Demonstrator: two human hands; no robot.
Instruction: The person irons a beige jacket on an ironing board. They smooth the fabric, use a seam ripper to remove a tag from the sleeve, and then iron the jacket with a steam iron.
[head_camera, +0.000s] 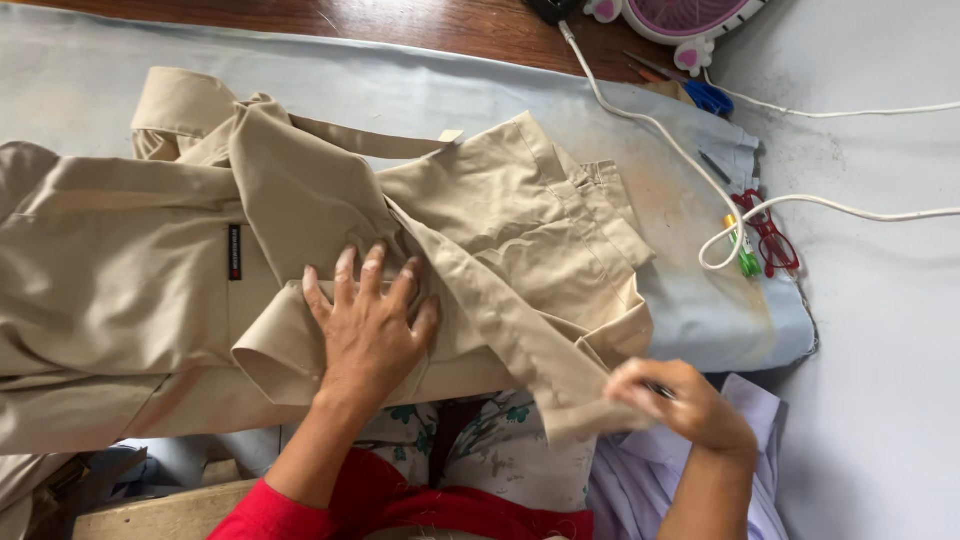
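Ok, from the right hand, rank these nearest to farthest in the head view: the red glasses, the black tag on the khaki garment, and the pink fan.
Measured from the right hand:
1. Red glasses, above it on the pale blue cloth, beside the white cable.
2. Pink fan, at the top edge, farther up.
3. Black tag, far off to the left on the khaki garment, past the left hand.

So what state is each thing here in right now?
Khaki garment: crumpled, spread on the padded board.
Left hand: flat, fingers spread, pressing the garment.
Right hand: closed, pinching the garment's edge.
White cord: loose, looped across the board.
Red glasses: lying on the board.
Pink fan: mostly out of frame; running or not, cannot tell.
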